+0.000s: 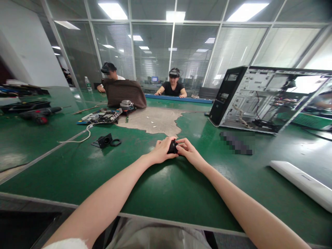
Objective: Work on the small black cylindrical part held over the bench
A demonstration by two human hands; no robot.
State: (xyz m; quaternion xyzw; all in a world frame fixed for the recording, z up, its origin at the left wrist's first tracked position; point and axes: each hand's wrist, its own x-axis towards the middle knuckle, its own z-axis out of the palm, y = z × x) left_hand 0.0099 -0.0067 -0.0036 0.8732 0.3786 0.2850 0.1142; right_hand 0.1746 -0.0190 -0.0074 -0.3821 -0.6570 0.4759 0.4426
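Note:
A small black part (172,147) is held between both hands, just above the green table (166,186), in the middle of the view. My left hand (162,150) wraps round it from the left, thumb below and fingers over the top. From the right, my right hand (187,151) pinches its right side with thumb and fingers. Much of the part is hidden by the fingers. To the left on the table lie a black square lens-like unit (104,140) and a black ring (115,142).
An open computer case (233,100) stands at the right, near a white bar-shaped object (302,180). Circuit boards (101,116) and a brown bag (124,93) are at the left back, a power drill (41,114) at far left. Two people sit across the table.

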